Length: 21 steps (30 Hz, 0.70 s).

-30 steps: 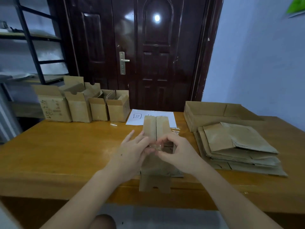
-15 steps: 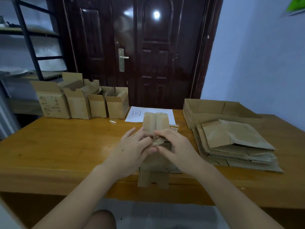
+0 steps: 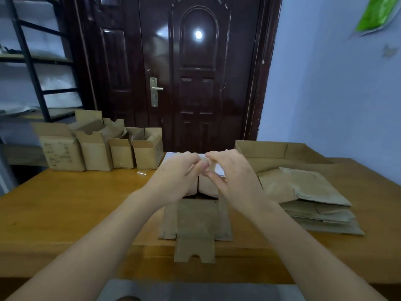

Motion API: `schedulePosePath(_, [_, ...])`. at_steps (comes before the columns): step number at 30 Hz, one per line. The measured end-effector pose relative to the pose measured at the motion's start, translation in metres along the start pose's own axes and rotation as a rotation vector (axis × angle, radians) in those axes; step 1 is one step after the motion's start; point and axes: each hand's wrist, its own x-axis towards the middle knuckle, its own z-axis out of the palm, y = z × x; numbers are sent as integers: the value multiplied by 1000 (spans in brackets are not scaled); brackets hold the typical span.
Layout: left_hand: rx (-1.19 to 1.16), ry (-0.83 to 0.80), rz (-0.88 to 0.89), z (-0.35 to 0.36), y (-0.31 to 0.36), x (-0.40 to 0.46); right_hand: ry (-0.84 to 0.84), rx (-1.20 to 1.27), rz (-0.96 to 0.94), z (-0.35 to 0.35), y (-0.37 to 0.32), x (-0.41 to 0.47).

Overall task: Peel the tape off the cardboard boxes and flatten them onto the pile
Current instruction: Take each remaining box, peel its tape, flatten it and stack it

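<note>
- Four open-topped cardboard boxes (image 3: 102, 148) stand in a row at the table's (image 3: 65, 205) ten o'clock, touching side by side.
- The left hand (image 3: 173, 179), fingers curled, meets the right at the centre; whether it pinches tape is too blurred to tell.
- A partly opened box (image 3: 196, 222) lies under both hands, its tab hanging past the six o'clock edge.
- The right hand (image 3: 234, 177) is curled the same way; its grip cannot be told.
- A pile of flattened boxes (image 3: 308, 198) sits at three o'clock, a shallow tray (image 3: 271, 151) just behind it.
</note>
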Motion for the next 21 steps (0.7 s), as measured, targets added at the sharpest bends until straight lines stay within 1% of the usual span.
schedulePosePath(2, [60, -3, -23, -3, 2, 18, -3, -13, 38, -4, 13, 9])
schedulePosePath(6, [10, -119, -18, 2, 5, 53, -105, 52, 179, -13, 40, 16])
schedulePosePath(7, [21, -135, -6, 6, 5, 61, -123, 44, 189, -15, 49, 17])
schedulePosePath(9, [73, -141, 8, 16, 2, 77, -188, 37, 227, -18, 64, 17])
schedulePosePath(11, [104, -130, -25, 30, 0, 94, -234, 73, 286, -19, 76, 16])
schedulePosePath(13, [57, -123, -103, 45, 0, 111, -242, 48, 262, -16, 89, 14])
schedulePosePath(15, [-29, -164, -175, 61, 0, 129, -223, -21, 247, -10, 104, 11])
schedulePosePath(18, [-48, -250, -181, 86, -3, 151, -173, -83, 304, -2, 129, 13])
schedulePosePath(20, [-13, -297, -177, 94, -6, 166, -216, -83, 346, 3, 148, 15])
schedulePosePath(21, [56, -332, -161, 96, -8, 173, -234, -86, 366, 5, 159, 17])
